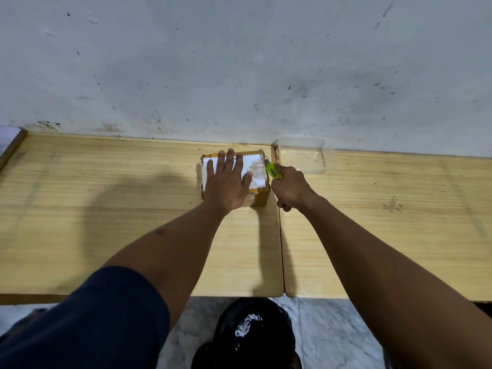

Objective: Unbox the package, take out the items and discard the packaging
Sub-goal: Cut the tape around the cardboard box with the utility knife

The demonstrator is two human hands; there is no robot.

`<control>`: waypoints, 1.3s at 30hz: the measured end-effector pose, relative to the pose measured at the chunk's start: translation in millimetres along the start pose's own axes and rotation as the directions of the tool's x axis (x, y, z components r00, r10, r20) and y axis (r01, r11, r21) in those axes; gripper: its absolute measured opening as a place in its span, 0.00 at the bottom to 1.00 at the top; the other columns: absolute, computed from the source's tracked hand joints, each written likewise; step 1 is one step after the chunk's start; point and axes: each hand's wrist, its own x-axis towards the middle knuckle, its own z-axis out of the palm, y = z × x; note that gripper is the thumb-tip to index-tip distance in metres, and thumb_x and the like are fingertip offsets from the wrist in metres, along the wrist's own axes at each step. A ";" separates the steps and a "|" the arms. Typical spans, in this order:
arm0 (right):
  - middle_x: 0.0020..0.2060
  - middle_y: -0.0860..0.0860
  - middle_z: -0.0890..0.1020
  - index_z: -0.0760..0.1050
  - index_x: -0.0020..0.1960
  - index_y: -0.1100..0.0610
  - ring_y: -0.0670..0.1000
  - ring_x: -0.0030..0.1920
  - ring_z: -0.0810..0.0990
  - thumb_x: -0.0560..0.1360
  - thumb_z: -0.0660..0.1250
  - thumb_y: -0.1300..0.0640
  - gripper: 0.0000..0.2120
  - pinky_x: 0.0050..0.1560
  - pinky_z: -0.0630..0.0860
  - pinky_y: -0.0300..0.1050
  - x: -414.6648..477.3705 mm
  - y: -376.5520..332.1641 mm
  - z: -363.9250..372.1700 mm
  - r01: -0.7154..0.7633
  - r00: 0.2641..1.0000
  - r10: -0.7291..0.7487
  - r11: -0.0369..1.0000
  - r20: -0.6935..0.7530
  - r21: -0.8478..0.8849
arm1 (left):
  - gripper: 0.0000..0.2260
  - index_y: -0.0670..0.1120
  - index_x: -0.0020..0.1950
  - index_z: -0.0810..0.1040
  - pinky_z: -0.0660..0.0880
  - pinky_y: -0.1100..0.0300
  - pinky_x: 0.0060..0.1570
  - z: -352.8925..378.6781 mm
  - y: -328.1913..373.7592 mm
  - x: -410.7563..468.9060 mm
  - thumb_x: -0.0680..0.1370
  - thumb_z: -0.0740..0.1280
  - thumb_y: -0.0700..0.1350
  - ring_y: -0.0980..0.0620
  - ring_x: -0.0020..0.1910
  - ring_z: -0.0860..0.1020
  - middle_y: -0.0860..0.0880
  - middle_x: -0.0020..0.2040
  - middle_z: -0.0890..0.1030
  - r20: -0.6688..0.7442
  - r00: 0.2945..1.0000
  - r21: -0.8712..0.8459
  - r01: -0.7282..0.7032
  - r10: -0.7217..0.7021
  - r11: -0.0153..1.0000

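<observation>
A small brown cardboard box (257, 171) with a white label and clear tape on top sits near the wall on the left wooden table (106, 209). My left hand (227, 182) lies flat on its top, fingers spread, pressing it down. My right hand (288, 186) grips a yellow-green utility knife (273, 169), whose tip meets the box's right top edge near the far corner.
A clear plastic container (303, 155) stands just right of the box on the second table (399, 222). A bin lined with a black bag (253, 334), with crumpled white scrap inside, stands on the marble floor below the table's front edge. The stained wall runs behind.
</observation>
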 end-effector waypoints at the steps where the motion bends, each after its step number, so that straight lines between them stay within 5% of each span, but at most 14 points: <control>1: 0.39 0.59 0.78 0.63 0.76 0.55 0.56 0.26 0.76 0.74 0.54 0.66 0.30 0.26 0.75 0.44 -2.9 -1.7 -1.9 0.000 1.000 0.000 1.000 0.011 -0.006 | 0.28 0.47 0.80 0.48 0.44 0.41 0.76 0.2 0.3 -0.2 0.83 0.43 0.59 0.43 0.80 0.44 0.45 0.81 0.48 0.001 1.000 0.002 0.001 -0.001 1.000; 7: 0.47 0.64 0.79 0.65 0.74 0.58 0.59 0.29 0.78 0.74 0.54 0.66 0.28 0.27 0.74 0.47 -10.1 -4.6 -9.4 -0.014 1.000 0.015 0.998 0.011 -0.069 | 0.28 0.47 0.80 0.48 0.45 0.41 0.76 1.0 -0.2 -0.1 0.83 0.43 0.59 0.43 0.80 0.44 0.45 0.81 0.48 -0.003 1.000 0.007 0.000 0.001 1.000; 12: 0.36 0.55 0.74 0.65 0.74 0.58 0.57 0.26 0.75 0.74 0.60 0.61 0.28 0.26 0.73 0.45 -24.6 -6.4 -4.8 -0.013 1.000 0.015 0.996 0.024 -0.089 | 0.28 0.48 0.81 0.48 0.44 0.42 0.77 -1.3 -1.2 -1.1 0.83 0.43 0.59 0.44 0.80 0.43 0.46 0.81 0.47 0.021 0.998 0.025 -0.054 0.053 0.998; 24: 0.35 0.57 0.76 0.70 0.71 0.56 0.56 0.25 0.74 0.73 0.55 0.65 0.27 0.23 0.71 0.42 -41.1 5.2 6.3 -0.027 0.999 0.026 0.999 -0.019 -0.032 | 0.27 0.48 0.81 0.47 0.43 0.42 0.77 -2.1 2.1 -0.6 0.83 0.43 0.58 0.45 0.80 0.42 0.46 0.81 0.46 0.047 0.999 0.002 -0.019 0.019 1.000; 30: 0.45 0.62 0.79 0.68 0.70 0.59 0.58 0.28 0.77 0.73 0.55 0.65 0.26 0.23 0.71 0.43 -50.4 13.5 6.9 -0.064 0.998 0.066 0.996 0.024 -0.063 | 0.27 0.48 0.81 0.46 0.42 0.42 0.77 -3.3 4.2 -1.9 0.83 0.42 0.58 0.45 0.80 0.42 0.47 0.81 0.45 0.051 0.999 0.019 -0.016 0.015 1.000; 36: 0.38 0.59 0.76 0.72 0.63 0.58 0.56 0.23 0.75 0.73 0.55 0.65 0.19 0.21 0.71 0.41 -47.9 12.8 2.2 -0.071 0.994 0.081 0.989 0.074 -0.127 | 0.28 0.48 0.81 0.45 0.42 0.43 0.77 -4.5 3.4 -2.0 0.83 0.41 0.59 0.45 0.80 0.41 0.47 0.81 0.44 0.064 0.998 0.027 -0.026 0.025 0.999; 39: 0.34 0.57 0.71 0.74 0.61 0.63 0.54 0.22 0.69 0.74 0.54 0.65 0.19 0.22 0.65 0.38 -39.3 14.6 -17.7 -0.129 0.983 0.132 0.991 0.127 -0.028 | 0.28 0.48 0.81 0.45 0.42 0.43 0.77 -7.3 -0.5 -0.3 0.83 0.43 0.58 0.45 0.79 0.41 0.47 0.81 0.44 0.093 0.994 -0.022 -0.051 0.053 0.998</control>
